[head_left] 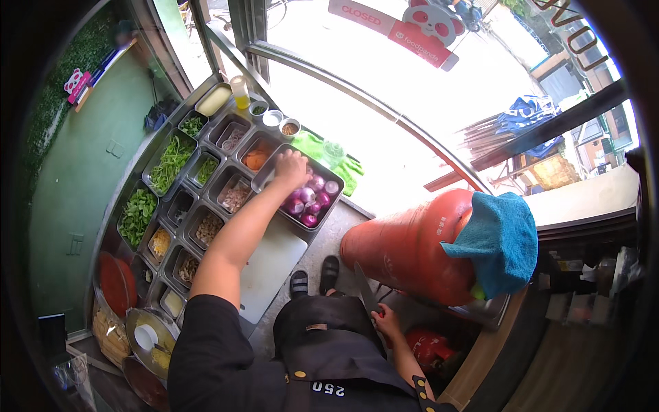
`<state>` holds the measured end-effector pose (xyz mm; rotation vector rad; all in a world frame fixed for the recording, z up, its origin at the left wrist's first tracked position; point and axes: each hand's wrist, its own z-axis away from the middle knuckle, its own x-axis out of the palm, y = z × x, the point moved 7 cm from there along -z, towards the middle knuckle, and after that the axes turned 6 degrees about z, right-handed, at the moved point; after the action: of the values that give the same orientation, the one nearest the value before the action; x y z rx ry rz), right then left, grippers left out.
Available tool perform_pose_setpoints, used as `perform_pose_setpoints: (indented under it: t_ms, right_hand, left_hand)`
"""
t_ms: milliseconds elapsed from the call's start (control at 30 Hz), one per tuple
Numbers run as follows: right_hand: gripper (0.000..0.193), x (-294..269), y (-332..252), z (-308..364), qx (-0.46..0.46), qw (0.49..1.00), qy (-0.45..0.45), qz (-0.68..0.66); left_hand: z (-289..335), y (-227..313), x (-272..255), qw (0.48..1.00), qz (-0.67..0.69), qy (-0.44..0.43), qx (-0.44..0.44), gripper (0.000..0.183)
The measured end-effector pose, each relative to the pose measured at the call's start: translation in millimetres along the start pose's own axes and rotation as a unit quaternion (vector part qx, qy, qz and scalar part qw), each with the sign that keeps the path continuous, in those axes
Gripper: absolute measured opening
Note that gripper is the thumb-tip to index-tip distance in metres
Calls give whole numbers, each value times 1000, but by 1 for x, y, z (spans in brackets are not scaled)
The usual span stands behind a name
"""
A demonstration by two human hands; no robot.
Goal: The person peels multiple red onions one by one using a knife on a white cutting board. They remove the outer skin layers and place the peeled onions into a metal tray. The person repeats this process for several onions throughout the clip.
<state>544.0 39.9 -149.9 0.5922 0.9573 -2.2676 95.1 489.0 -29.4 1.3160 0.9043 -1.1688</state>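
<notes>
My left hand [292, 169] reaches into a metal pan [328, 218] holding several peeled red onions [309, 196]. Its fingers curl downward at the pan's far left side; what lies under them is hidden. Low at my right side, my right hand [387, 321] is closed round the handle of a kitchen knife [365, 288]. The blade points away from me, beside the red gas cylinder. A white cutting board [276, 268] lies on the counter under my left forearm.
Metal pans of leafy greens [139, 214], shredded carrot [257, 159] and chopped ingredients [206, 226] fill the counter at left. A large red gas cylinder [405, 244], draped with a blue towel [504, 240], stands at right. Beyond the onions are a green cloth [351, 177] and a window.
</notes>
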Motion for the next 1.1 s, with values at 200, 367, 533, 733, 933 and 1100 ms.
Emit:
perform_pose_setpoints:
  t_ms: [200, 367, 533, 733, 933, 1100]
  right_hand:
    - [57, 4, -45, -37, -15, 1000, -27, 5]
    - [54, 5, -85, -76, -29, 997, -62, 33]
    - [53, -2, -111, -90, -120, 989, -60, 64]
    - [40, -12, -105, -96, -104, 981, -79, 144]
    - [38, -40, -119, -70, -114, 981, -87, 133]
    - [37, -42, -144, -18, -126, 981, -138, 49]
  left_hand:
    - [4, -20, -3, 983, 180, 1, 25, 33]
    - [24, -51, -20, 958, 273, 37, 78, 24]
    - [27, -60, -23, 970, 199, 134, 27, 47]
    - [21, -46, -19, 985, 156, 68, 7, 54]
    - [88, -79, -32, 722, 679, 63, -116, 52]
    - [219, -90, -24, 606, 785, 90, -94, 57]
